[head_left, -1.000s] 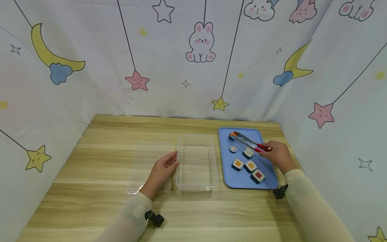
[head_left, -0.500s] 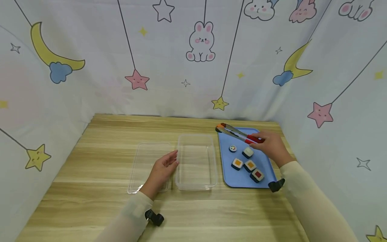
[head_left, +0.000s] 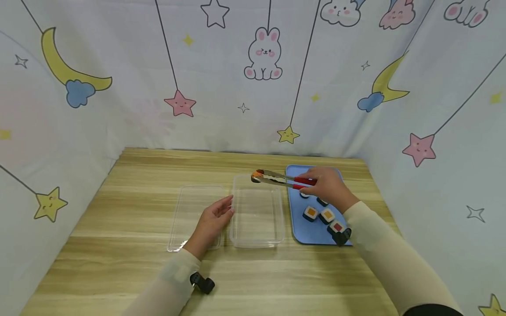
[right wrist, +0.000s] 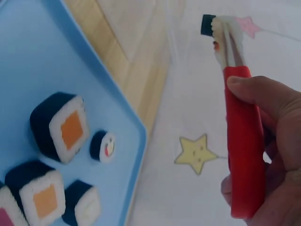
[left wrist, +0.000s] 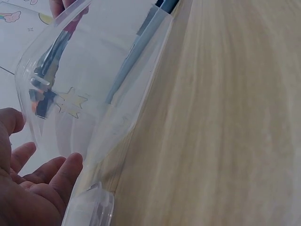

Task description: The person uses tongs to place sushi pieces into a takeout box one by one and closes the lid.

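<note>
Sushi (head_left: 254, 178) held up in tongs (right wrist: 245, 146)

The sushi is pinched by the metal tips, up near the far end of the clear box (head_left: 257, 242). The red handles are gripped by the right hand (head_left: 326, 186). The box's left wall seems to be touched by the left hand (head_left: 209, 224), its fingers loose and apart. The sushi looks light and a bit squashy, so it is best pinched softly by its sides. The box looks thin and slippery, best steadied by its wall. Chunky, white-and-dark pieces (head_left: 327, 216) are spread on the smooth blue tray (head_left: 312, 235)
</note>
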A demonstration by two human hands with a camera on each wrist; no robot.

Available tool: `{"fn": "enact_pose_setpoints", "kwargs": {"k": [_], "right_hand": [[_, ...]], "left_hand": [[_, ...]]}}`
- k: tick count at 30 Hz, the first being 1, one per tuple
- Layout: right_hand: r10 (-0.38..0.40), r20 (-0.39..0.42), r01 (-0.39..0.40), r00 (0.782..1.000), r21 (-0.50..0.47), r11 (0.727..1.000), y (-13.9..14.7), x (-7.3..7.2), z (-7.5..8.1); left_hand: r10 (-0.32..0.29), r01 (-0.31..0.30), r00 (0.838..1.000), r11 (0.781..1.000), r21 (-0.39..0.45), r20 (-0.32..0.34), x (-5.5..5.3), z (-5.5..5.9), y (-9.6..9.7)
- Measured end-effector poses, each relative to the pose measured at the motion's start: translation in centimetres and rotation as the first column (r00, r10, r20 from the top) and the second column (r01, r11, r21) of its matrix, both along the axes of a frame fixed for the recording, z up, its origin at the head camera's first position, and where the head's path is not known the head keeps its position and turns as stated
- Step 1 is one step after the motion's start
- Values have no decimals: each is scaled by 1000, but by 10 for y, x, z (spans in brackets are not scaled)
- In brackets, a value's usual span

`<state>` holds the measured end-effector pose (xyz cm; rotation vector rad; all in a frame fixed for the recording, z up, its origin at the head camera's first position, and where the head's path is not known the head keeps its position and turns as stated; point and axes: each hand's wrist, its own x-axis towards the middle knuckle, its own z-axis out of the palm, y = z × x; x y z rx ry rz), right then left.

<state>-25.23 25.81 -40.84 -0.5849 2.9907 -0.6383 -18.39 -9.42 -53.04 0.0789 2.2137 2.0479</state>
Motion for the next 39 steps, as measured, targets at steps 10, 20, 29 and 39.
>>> {"fn": "enact_pose_setpoints", "kwargs": {"k": [10,20,29,39], "right_hand": [[112,87,-113,990,-1,994,-31,-10,-10],[125,115,-134,986,79,988,-51,-20,-15],[136,113,-154,984,163,975,-64,-21,-11],[115,141,-133,983,131,982,-59,-21,-12]], "left_hand": [[-3,3,1000,1000,-31,-8,1,-1,-1],[0,-1,1000,1000,8,12,1,0,-1],[2,-2,1000,1000,3,5,1,-2,-2],[5,-5,1000,1000,21,10,-1,-4,-2]]}}
